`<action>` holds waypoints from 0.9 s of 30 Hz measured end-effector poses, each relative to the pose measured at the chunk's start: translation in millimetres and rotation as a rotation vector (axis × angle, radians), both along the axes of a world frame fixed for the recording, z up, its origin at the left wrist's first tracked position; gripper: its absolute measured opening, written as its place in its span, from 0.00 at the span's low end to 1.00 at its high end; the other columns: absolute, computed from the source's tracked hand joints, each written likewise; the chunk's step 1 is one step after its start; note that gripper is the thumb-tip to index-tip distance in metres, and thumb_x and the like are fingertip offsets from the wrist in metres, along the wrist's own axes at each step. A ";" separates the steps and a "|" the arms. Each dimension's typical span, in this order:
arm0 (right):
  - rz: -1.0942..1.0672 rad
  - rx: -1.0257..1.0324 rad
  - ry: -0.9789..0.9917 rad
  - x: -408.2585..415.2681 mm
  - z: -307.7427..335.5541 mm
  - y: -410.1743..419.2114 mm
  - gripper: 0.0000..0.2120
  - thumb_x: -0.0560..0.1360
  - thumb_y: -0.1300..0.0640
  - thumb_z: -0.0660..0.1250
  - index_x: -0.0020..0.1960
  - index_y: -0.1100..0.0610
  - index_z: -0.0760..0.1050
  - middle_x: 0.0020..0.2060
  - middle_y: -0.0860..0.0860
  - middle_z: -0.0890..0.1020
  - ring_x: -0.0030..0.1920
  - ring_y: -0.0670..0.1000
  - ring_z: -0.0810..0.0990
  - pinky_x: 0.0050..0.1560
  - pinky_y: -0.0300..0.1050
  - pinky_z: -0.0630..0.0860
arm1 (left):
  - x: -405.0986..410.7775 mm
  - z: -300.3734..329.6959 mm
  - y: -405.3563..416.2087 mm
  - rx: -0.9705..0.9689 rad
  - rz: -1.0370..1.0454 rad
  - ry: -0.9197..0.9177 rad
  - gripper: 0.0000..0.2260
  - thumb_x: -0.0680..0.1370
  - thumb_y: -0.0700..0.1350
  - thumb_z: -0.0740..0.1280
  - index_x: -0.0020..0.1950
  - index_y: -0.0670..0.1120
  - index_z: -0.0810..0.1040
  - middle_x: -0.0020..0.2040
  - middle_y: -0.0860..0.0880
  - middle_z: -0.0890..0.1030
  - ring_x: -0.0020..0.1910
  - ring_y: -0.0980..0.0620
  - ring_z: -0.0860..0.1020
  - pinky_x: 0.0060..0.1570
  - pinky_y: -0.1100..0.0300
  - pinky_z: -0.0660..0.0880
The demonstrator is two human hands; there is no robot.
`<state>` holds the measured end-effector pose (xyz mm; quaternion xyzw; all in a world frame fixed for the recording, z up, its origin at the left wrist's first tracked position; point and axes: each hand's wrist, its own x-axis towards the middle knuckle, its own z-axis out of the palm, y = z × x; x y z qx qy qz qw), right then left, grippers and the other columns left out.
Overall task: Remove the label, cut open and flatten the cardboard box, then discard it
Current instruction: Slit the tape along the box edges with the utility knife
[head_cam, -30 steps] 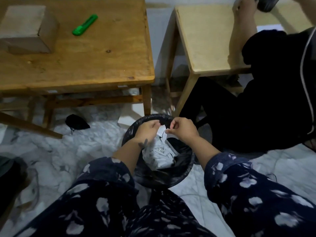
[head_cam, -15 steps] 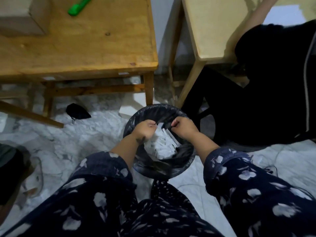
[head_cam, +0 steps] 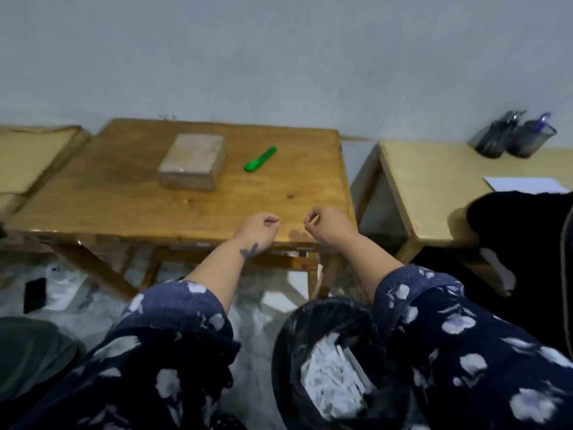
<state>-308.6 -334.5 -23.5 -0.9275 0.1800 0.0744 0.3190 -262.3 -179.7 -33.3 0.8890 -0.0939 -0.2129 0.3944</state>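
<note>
Hovering empty, loosely curled left hand (head_cam: pixel 259 226), right hand (head_cam: pixel 325 224); paper-filled bin (head_cam: pixel 288 346) below.

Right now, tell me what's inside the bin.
White paper scraps piled in the black-lined bin. The right sleeve covers the bin's right side, and whatever lies beneath the scraps is hidden.

Nothing readable anywhere. Cardboard box (head_cam: pixel 193 161) on the wooden table (head_cam: pixel 124 200) shows only plain blurry faces, no print to make out. White paper scraps in the bin (head_cam: pixel 291 346) below the table's right corner: too smeared to read.
</note>
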 end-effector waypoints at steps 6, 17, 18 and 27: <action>-0.049 -0.022 -0.042 82.0 16.6 51.5 0.08 0.77 0.55 0.61 0.49 0.56 0.77 0.42 0.54 0.81 0.43 0.55 0.78 0.41 0.42 0.70 | 95.9 21.8 62.3 0.044 -0.003 -0.131 0.13 0.81 0.45 0.60 0.63 0.47 0.77 0.62 0.49 0.78 0.60 0.50 0.76 0.52 0.63 0.69; -0.255 0.008 -0.007 176.3 -14.4 112.9 0.04 0.77 0.53 0.63 0.46 0.52 0.74 0.46 0.55 0.83 0.43 0.55 0.80 0.41 0.46 0.74 | 215.4 2.1 144.2 0.131 0.060 -0.289 0.11 0.80 0.46 0.58 0.58 0.56 0.77 0.63 0.52 0.77 0.57 0.49 0.76 0.53 0.57 0.72; -0.268 0.005 0.010 181.3 -18.2 113.2 0.04 0.77 0.53 0.63 0.46 0.52 0.75 0.48 0.55 0.83 0.46 0.56 0.80 0.44 0.48 0.75 | 222.8 0.5 144.7 0.155 0.058 -0.314 0.11 0.80 0.46 0.58 0.59 0.56 0.76 0.64 0.52 0.75 0.60 0.49 0.75 0.57 0.55 0.70; -0.459 0.058 0.027 251.4 -39.2 90.3 0.17 0.77 0.53 0.63 0.64 0.57 0.74 0.59 0.56 0.80 0.59 0.57 0.78 0.58 0.49 0.76 | 286.1 -28.6 143.6 0.232 0.058 -0.412 0.19 0.78 0.52 0.63 0.68 0.52 0.68 0.71 0.50 0.67 0.73 0.49 0.60 0.71 0.45 0.60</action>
